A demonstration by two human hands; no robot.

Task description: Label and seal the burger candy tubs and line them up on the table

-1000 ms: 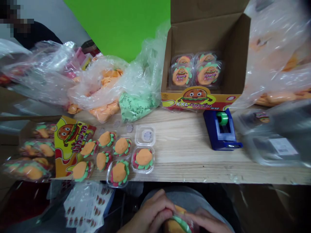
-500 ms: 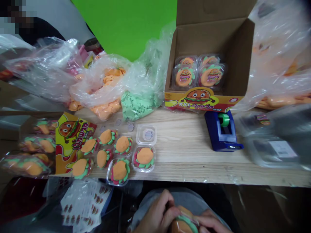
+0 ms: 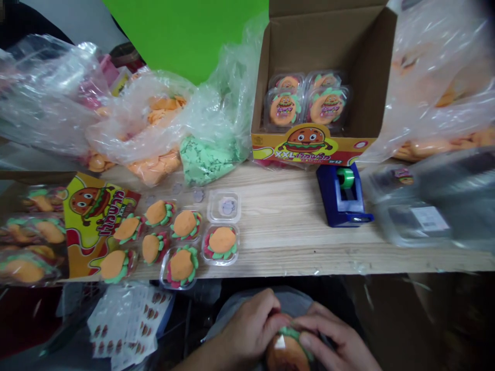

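Observation:
Below the table edge, over my lap, both hands close on one burger-shaped candy pack (image 3: 286, 349) with an orange top and green frill. My left hand (image 3: 249, 330) wraps its fingers over the pack's left side. My right hand (image 3: 336, 342) pinches the right side, thumb on top. Several more burger candies in clear tubs (image 3: 181, 242) sit at the table's front left, with one empty tub (image 3: 224, 206) beside them. An open cardboard box (image 3: 320, 77) at the back holds lidded burger packs (image 3: 305, 103).
A blue tape dispenser (image 3: 342, 198) stands right of centre on the wooden table (image 3: 294, 237). Plastic bags of orange pieces (image 3: 154, 134) and green pieces (image 3: 204, 159) lie at the back. A printed burger carton (image 3: 93, 221) lies left. Sticker sheets (image 3: 127, 322) hang below left. Clear containers (image 3: 421, 216) sit right.
The view has tipped down, so both hands and the pack show more fully. My right thumb now lies on top of the pack. Nothing on the table has moved.

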